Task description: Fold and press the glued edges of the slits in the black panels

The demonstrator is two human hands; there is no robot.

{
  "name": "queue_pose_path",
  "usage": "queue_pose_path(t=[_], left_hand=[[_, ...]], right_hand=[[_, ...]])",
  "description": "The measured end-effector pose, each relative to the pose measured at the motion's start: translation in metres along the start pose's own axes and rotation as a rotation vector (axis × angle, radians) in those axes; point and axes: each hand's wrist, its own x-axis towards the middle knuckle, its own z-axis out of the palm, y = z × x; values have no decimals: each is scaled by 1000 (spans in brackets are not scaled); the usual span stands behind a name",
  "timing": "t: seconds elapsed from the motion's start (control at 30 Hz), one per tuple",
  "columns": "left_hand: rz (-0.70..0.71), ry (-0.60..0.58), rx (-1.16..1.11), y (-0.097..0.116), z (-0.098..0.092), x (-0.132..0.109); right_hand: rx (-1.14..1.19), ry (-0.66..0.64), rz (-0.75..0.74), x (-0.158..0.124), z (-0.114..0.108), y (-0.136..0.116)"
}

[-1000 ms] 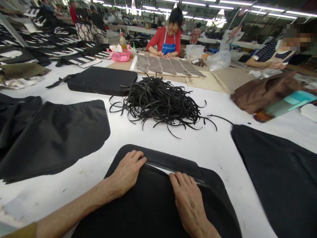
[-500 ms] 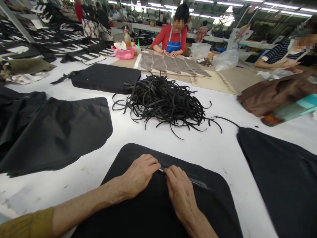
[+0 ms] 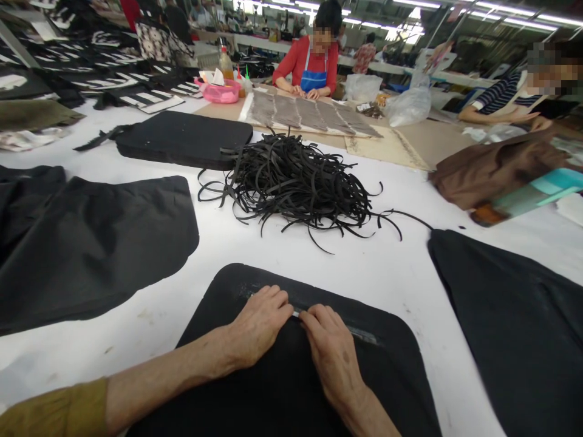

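Note:
In front of me on the white table lies a black fabric panel [image 3: 392, 364] with rounded corners. My left hand [image 3: 260, 325] is closed, its fingers curled and pinching the fabric along a slit-like line near the far edge. Just to its right, my right hand [image 3: 331, 349] pinches the same line, fingertips pressed together. In the small gap between the hands shows a short pale strip [image 3: 296, 314]. A whitish, shiny smear [image 3: 364, 335] runs along the line beyond my right hand. Both sets of fingertips are partly hidden by the knuckles.
A heap of thin black strips [image 3: 300, 182] lies past the panel, beside a stack of black pieces [image 3: 177, 136]. Black fabric lies left [image 3: 136, 237] and right [image 3: 505, 303]. A teal-capped bottle [image 3: 523, 197] rests by brown cloth [image 3: 496, 164]. Two people work across the table.
The view has shifted slightly, so the surroundings sit a little further left. Both hands stay pinched at nearly the same spot on the panel; a pale mark now shows left of my left hand.

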Motion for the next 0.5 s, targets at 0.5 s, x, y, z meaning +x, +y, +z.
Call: queue_pose_path(t=[0.5], left_hand=[[35, 12, -64, -2, 1, 0]], right_hand=[[-58, 27, -30, -6, -3, 8]])
